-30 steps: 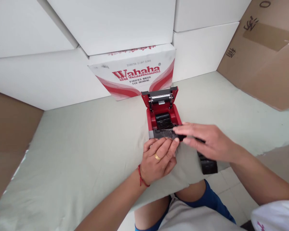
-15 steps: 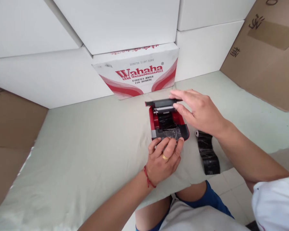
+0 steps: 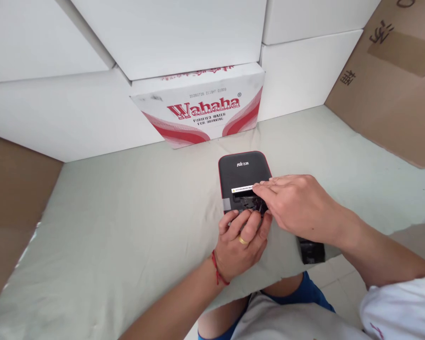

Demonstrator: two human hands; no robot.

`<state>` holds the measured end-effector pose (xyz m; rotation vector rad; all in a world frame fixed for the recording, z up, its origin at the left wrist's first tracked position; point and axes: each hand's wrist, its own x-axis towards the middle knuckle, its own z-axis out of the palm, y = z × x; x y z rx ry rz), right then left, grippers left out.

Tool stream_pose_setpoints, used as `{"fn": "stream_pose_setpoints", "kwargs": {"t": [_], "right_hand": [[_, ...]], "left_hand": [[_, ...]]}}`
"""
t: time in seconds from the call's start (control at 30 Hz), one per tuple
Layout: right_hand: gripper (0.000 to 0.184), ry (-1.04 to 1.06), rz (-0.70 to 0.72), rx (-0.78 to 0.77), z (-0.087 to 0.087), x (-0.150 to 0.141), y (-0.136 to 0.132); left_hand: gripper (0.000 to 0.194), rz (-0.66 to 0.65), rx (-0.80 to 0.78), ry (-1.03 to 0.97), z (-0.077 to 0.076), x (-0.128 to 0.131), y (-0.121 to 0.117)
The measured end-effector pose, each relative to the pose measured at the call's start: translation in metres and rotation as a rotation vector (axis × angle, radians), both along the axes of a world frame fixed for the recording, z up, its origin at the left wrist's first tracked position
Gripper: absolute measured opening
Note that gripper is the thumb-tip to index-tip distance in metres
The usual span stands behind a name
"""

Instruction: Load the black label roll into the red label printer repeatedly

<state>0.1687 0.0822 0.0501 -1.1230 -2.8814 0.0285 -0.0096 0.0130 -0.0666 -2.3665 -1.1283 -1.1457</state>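
Fingers (image 3: 250, 228) of left hand (image 3: 239, 250) curled narrowly at near edge of black device (image 3: 242, 174), right hand (image 3: 297, 203) bunched over its right side, both grips unclear.

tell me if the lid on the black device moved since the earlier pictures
Yes: the lid has swung down toward the left hand, away from the Wahaha box.

Passage is left over the cloth (image 3: 127, 217), left of centre; at the top it is blocked by white boxes (image 3: 170, 38).
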Motion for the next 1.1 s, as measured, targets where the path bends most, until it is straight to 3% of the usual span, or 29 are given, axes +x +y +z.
{"fn": "stream_pose_setpoints", "kwargs": {"t": [0.13, 0.3, 0.43, 0.57, 0.67, 0.77, 0.93, 1.1], "right_hand": [[0.027, -0.023, -0.047, -0.008, -0.001, -0.002, -0.003], [0.031, 0.068, -0.099, 0.029, -0.014, 0.002, -0.012], [0.036, 0.213, -0.138, 0.114, -0.033, 0.008, -0.016], [0.038, 0.418, -0.16, 0.161, -0.049, 0.014, -0.017], [0.044, 0.544, -0.058, 0.135, -0.055, 0.014, -0.023], [0.052, 0.608, 0.112, 0.13, -0.06, 0.012, -0.037], [0.047, 0.622, 0.18, 0.205, -0.068, 0.014, -0.054], [0.045, 0.617, 0.165, 0.179, -0.068, 0.017, -0.056]], "left_hand": [[0.037, 0.007, 0.004, 0.003, 0.001, 0.0, 0.001], [0.046, -0.049, -0.06, -0.046, 0.008, -0.003, -0.001], [0.055, -0.041, -0.185, -0.263, 0.026, -0.012, -0.006], [0.038, 0.121, -0.379, -0.6, 0.034, -0.034, -0.001], [0.035, 0.128, -0.669, -0.928, 0.023, -0.05, 0.016], [0.049, 0.02, -0.845, -1.122, 0.005, -0.057, 0.038], [0.075, -0.238, -0.93, -1.156, -0.014, -0.053, 0.066], [0.099, -0.382, -0.958, -1.135, -0.021, -0.051, 0.073]]}}
